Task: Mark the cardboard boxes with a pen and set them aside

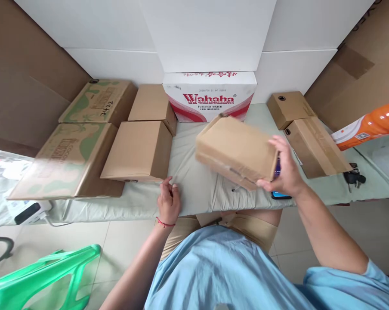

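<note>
My right hand (286, 165) grips the right end of a plain brown cardboard box (235, 142), thumb below and fingers above. The box is tilted, slightly blurred, and held over the cloth-covered table. Something dark blue shows between the box end and my palm; I cannot make out what it is. My left hand (169, 201) rests at the table's front edge, fingers loosely curled with nothing in them. Its fingertips are close to the front corner of another brown box (134, 148); whether they touch it I cannot tell.
Two green-printed cartons (65, 159) and a smaller brown box (149, 103) stand left. A white Wahaha carton (210, 97) is behind. At right are two brown boxes (322, 146), an orange bottle (372, 122) and keys (355, 175). A phone (281, 195) lies near the edge.
</note>
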Available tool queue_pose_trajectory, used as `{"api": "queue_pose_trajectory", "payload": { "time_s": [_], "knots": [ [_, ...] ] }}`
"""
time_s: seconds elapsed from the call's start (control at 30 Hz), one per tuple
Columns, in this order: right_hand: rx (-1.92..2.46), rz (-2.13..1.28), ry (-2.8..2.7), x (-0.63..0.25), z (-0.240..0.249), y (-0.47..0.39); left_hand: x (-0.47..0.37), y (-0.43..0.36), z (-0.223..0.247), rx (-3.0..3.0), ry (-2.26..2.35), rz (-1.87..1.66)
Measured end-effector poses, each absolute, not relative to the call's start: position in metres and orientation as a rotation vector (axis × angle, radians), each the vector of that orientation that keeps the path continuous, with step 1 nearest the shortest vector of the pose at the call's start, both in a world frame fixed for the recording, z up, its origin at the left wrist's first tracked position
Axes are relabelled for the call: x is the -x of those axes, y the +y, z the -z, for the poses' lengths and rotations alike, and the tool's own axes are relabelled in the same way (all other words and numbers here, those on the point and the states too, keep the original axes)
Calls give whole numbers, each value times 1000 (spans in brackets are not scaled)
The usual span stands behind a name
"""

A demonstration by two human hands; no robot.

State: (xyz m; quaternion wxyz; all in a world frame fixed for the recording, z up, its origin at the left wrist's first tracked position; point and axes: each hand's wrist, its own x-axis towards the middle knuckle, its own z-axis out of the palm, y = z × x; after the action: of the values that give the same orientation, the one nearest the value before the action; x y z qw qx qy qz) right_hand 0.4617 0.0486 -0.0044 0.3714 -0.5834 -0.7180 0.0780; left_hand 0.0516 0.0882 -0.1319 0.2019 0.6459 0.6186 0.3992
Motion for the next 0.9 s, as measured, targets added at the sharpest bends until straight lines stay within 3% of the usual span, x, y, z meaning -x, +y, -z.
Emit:
{"api": "queue_pose_trajectory", "payload": {
  "time_s": [0.2,0.43,0.53,0.73,0.9],
  "knots": [
    [1345,-443,-2040,-422,33,61,-47,87,129,-1566,1475,-1159],
    [1452,-888,-1100,-398,51,27,-59,97,117,-1279,1275,-1018],
    [1456,-1028,-941,-383,55,28,-71,97,103,-1246,1212,-1014],
    [1428,-987,-695,-369,55,31,-86,71,55,-1399,1029,-957],
    [1448,-1014,-653,-374,56,22,-94,54,41,-1362,1015,-1035]
  ]
}}
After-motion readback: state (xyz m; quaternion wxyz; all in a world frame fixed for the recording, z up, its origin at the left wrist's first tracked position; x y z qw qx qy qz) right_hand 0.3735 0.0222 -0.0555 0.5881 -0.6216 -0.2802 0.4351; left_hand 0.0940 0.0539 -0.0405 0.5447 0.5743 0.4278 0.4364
